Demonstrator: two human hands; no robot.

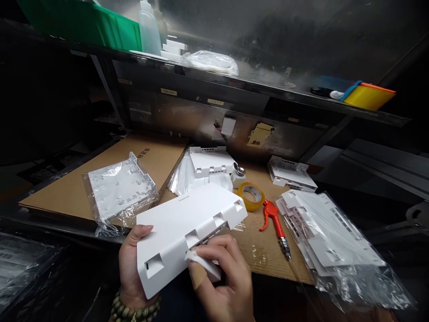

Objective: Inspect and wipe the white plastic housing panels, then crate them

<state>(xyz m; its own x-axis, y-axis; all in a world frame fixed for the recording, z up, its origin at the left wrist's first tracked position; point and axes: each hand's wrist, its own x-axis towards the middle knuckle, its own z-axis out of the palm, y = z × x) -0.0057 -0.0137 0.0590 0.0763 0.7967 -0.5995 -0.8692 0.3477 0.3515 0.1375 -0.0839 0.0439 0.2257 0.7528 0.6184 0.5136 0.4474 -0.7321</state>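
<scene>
My left hand (130,268) is closed around the left end of a white plastic housing (167,223) with small lettering on its face. The housing is tilted, its notched and slotted edge turned towards me. In my right hand (229,277) a white cloth (208,266) is pinched between thumb and fingers, pressed against the slotted edge. Tan tape covers part of the right thumb. Beyond the housing, another white housing (212,161) rests on plastic bags. A roll of yellow tape (248,206) and a small bottle with a metal cap (238,179) are close by.
A red air blow gun (276,219) lies on the cardboard to the right, beside bagged white panels (335,232). A bagged housing (120,185) sits on a cardboard sheet (67,183) at left. The metal shelf (264,85) carries a green bin (97,27) and squeeze bottle (149,31).
</scene>
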